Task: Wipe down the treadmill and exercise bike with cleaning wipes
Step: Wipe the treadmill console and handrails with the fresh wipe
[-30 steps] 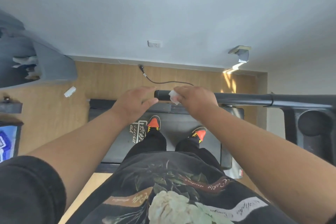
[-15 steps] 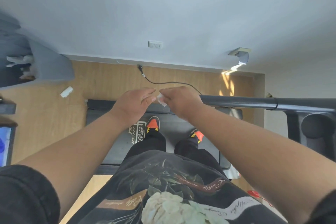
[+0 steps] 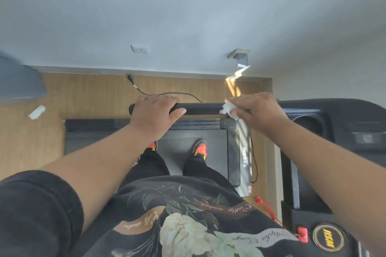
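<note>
Since a second ago my right hand (image 3: 259, 110) slid the wipe (image 3: 229, 109) from the handrail's free end back toward the console (image 3: 334, 115); my left hand (image 3: 155, 113) went from hovering by the tip to wrapping the handrail (image 3: 200, 108). Head view, only one: left hand's fingers curl over the bar near its end cap, right hand's fingers bunch the white wipe against the bar just beside the console. Bare bar between the hands. Progress, my guess: early, this one rail mid-wipe; console, belt (image 3: 181, 148), other treadmill parts still to do, exercise bike not in view. A crumpled white scrap (image 3: 37, 112) lies on the floor, well off left.
</note>
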